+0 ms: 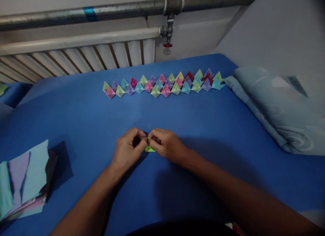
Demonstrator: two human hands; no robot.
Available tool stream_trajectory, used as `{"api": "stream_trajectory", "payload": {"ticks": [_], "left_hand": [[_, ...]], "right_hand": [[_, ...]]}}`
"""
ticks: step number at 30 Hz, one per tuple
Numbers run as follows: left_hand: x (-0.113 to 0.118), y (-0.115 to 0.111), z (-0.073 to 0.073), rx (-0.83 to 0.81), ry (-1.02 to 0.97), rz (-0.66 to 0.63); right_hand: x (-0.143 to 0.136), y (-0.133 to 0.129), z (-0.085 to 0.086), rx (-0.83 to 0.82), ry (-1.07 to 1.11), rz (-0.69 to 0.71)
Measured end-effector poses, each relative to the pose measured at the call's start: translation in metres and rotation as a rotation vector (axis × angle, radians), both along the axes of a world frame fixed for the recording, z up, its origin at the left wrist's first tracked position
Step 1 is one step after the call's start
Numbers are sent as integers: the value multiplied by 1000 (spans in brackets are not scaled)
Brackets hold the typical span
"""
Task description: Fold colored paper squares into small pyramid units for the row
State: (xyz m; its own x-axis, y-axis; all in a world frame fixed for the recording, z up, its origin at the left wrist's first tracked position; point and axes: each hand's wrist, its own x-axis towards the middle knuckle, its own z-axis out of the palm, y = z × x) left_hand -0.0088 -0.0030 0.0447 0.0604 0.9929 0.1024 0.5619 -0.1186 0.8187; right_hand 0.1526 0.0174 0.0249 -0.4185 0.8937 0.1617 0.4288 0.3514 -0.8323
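Both hands meet over the blue surface [106, 117], pinching one small piece of folded yellow-green paper [150, 148]. My left hand [128, 146] grips its left side between thumb and fingers. On the other side, my right hand [166, 144] is closed on it in the same way. The fingers cover most of the paper; only its lower part and a thin upper edge show. Beyond the hands stand rows of small folded paper pieces [166, 90], pointed at the top, in pink, green, purple, blue, yellow and red.
A stack of coloured paper sheets [35, 175] lies at the left. A folded pale blue-green cloth [284, 111] rests at the right. Behind the surface are a white radiator [101, 56], a metal pipe [127, 9] and a valve with a red handle [168, 45].
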Motion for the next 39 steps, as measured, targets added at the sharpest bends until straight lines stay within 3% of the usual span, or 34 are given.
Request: {"api": "stream_trajectory", "payload": {"ticks": [7,11,18,26,29,35,39], "left_hand": [[-2,2,-5,-98,-185,240],[-2,4,-6,-103,-285,282],[1,3,-9,-137,-332,187],[-4,2,-9,-64,-224,-8],[-4,2,-8,-49,-157,-70],[-3,1,-6,-48,-128,-43],[-1,0,-7,-49,-170,-13]], "right_hand": [[7,0,13,-197,249,-171],[5,-6,15,-258,289,-164],[0,-2,1,-304,378,-177],[7,-1,6,-241,229,-29],[6,-1,5,-264,239,-46],[3,-2,3,-286,291,-121],[3,-5,2,-184,175,-129]]}}
